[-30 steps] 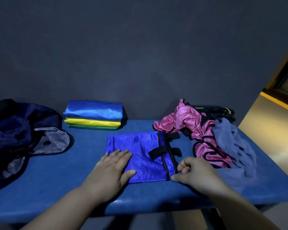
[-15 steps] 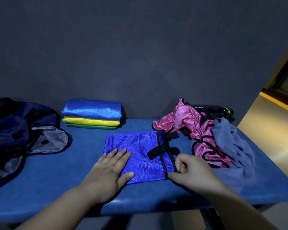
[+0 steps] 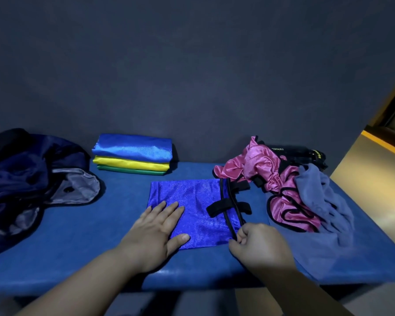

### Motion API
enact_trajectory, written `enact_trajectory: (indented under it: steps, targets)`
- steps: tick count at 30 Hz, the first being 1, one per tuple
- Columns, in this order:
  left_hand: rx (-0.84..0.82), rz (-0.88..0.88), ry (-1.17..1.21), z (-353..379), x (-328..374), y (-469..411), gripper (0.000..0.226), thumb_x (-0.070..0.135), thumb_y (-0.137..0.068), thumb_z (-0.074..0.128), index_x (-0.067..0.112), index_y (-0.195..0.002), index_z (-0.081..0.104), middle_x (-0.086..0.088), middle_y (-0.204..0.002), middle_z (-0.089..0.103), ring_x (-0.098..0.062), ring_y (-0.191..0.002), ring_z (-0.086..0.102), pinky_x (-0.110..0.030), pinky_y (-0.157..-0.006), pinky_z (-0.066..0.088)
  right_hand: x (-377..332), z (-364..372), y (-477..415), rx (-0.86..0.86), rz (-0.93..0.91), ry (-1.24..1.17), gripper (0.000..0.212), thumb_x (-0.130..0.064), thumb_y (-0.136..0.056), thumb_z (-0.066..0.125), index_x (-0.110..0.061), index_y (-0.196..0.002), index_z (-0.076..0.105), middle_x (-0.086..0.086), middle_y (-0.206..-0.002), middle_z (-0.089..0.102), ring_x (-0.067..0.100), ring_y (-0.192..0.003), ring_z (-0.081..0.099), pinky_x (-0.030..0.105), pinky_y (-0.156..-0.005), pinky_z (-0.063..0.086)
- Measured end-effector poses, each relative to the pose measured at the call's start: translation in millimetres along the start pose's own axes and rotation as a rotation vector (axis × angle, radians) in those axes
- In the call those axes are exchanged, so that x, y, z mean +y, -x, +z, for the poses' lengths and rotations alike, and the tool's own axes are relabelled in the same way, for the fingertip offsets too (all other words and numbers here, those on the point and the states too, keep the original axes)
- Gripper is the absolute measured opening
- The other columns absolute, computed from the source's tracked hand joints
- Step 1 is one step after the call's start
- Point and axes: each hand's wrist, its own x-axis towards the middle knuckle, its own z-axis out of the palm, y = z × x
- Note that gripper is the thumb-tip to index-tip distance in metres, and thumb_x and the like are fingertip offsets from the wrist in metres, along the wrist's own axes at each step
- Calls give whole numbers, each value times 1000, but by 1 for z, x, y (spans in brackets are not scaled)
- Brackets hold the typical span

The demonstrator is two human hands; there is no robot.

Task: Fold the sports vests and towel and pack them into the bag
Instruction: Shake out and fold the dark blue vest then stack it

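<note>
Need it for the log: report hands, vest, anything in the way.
Left hand flat on the blue vest. Right hand pinching its black-trimmed near-right edge. Pink vest and grey towel heaped to the right, unfolded, not blocking.

Flat vest (image 3: 192, 201): royal blue, black trim.
Folded stack (image 3: 132, 153): blue, yellow, green.
Crumpled vest (image 3: 260, 165): pink, black trim.
Towel (image 3: 322, 197): grey-blue.
Bag (image 3: 21, 179): navy, grey lining.
Table (image 3: 78, 242): blue.

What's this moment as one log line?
folding blue vest | left hand flat on it | right hand pinching its edge | pink vest, towel crumpled
</note>
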Motion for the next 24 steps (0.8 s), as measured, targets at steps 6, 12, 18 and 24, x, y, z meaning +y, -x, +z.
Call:
enact_trajectory:
  steps: [6,12,18,24]
  targets:
    - [-18,7,7,-1,-2,0,130,89,-39,-35,34,-153,-7,13,-162,-10,-10,-148,-14,-25,-113,-16,18,-2,-9,-65,49,-278,19,-18,-74,71,-18,-59,59,-12,-45,47,4,-47,38,26,-54,36]
    - [-24,15,9,-2,-2,-1,131,89,-38,-34,33,-153,-8,12,-161,-11,-11,-148,-15,-26,-113,-16,35,-16,-20,-157,0,-293,18,-34,-70,83,-31,-60,69,-17,-48,53,-1,-48,46,26,-59,42]
    - [-4,20,-5,2,-3,-2,130,89,-38,-35,34,-153,-8,13,-162,-11,-11,-148,-15,-26,-112,-16,27,-5,-17,-86,-31,-280,32,-46,-78,73,-20,-63,62,-18,-47,51,1,-45,42,25,-55,37]
    - [9,42,-19,5,-5,-4,131,89,-38,-36,33,-153,-8,12,-162,-11,-12,-148,-14,-27,-114,-15,30,-18,-21,-211,-25,-126,32,-41,-89,63,-36,-57,60,-21,-54,57,0,-59,53,22,-62,42]
